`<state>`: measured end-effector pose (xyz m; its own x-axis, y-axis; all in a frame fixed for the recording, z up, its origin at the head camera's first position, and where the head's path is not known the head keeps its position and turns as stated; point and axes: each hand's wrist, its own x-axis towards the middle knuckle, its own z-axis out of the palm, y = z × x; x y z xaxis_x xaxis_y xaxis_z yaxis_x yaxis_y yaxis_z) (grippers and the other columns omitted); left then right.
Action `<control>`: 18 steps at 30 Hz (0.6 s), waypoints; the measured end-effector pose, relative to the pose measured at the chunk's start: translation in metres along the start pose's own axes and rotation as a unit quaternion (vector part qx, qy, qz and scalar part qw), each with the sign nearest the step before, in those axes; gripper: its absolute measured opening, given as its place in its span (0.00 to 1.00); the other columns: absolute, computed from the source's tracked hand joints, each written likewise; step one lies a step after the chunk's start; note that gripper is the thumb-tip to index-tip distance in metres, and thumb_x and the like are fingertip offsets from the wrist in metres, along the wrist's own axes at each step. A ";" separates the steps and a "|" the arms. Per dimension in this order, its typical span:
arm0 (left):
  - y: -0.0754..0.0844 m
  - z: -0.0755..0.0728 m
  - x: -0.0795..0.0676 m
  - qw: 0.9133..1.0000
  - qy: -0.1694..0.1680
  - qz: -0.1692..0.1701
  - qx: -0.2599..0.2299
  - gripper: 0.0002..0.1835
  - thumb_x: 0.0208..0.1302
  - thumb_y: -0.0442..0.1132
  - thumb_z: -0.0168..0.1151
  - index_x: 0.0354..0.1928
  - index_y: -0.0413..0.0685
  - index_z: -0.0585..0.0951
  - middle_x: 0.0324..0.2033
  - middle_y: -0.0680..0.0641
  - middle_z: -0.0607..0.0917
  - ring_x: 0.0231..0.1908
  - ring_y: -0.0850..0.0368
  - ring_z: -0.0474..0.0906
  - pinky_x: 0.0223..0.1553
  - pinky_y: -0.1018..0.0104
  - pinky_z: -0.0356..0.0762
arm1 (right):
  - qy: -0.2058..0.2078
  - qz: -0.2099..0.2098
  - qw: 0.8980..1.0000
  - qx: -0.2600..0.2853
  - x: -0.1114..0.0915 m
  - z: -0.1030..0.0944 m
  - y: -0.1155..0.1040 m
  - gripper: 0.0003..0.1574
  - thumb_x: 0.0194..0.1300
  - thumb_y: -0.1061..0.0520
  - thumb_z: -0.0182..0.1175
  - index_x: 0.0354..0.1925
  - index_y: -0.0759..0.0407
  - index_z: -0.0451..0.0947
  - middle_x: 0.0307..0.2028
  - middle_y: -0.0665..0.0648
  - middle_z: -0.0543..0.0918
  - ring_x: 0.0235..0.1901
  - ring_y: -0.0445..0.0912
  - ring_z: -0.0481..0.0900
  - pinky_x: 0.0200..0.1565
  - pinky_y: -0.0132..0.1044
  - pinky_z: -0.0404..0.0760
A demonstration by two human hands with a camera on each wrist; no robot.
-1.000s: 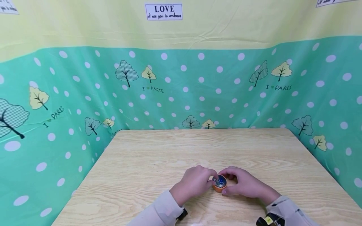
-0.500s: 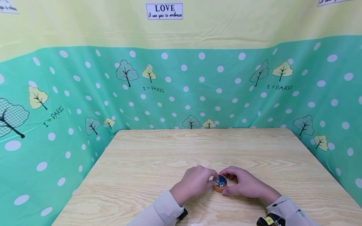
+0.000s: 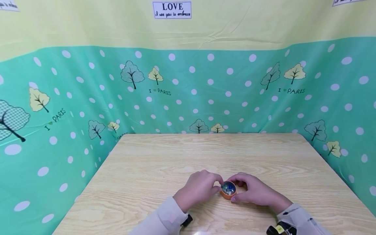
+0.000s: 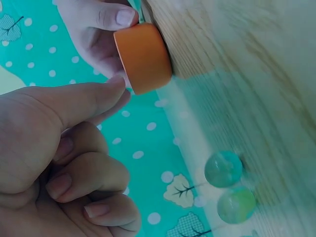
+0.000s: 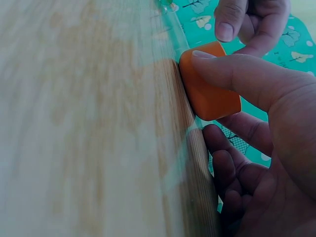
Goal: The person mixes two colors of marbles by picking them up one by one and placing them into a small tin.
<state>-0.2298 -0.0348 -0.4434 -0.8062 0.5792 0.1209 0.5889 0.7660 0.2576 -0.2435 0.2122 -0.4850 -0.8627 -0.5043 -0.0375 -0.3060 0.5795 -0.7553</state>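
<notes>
A small round orange cup (image 3: 228, 195) stands on the wooden table, open at the top, with shiny blue and clear glass pieces inside. My right hand (image 3: 255, 190) grips it from the right; in the right wrist view the thumb (image 5: 242, 74) presses along its side, with fingers beneath and behind. My left hand (image 3: 200, 186) is at the cup's left rim, index finger and thumb tips right at the edge, other fingers curled in. I cannot tell whether anything is between those tips. The left wrist view shows two clear glass marbles, one greenish-blue (image 4: 223, 169), one yellow-green (image 4: 236, 205), on the table.
The wooden table (image 3: 176, 156) reaches back to a green polka-dot cloth (image 3: 182, 81) with printed trees, which also rises on both sides. Black wrist devices sit under the left sleeve (image 3: 164, 217) and the right sleeve (image 3: 302, 218).
The left fingertips, inside the cup before, have drawn back left to its rim, so more of the contents shows. The right hand and the cup have stayed put. The head view has shifted slightly.
</notes>
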 end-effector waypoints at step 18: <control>-0.005 -0.005 -0.004 1.000 -0.006 -0.007 0.008 0.05 0.66 0.47 0.72 0.42 0.64 0.90 0.39 0.59 0.91 0.33 0.68 0.80 0.29 0.70 0.75 | -0.003 -0.025 0.999 0.032 -0.002 -0.002 -0.001 0.32 0.54 0.44 0.80 0.56 0.44 0.82 0.50 0.47 0.83 0.49 0.47 0.74 0.50 0.35 0.72</control>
<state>-0.2297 -0.0420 -0.4405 -0.8137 0.5717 0.1055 0.5785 0.7783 0.2443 -0.2424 0.2146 -0.4829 -0.8445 -0.5355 -0.0022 -0.3222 0.5113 -0.7967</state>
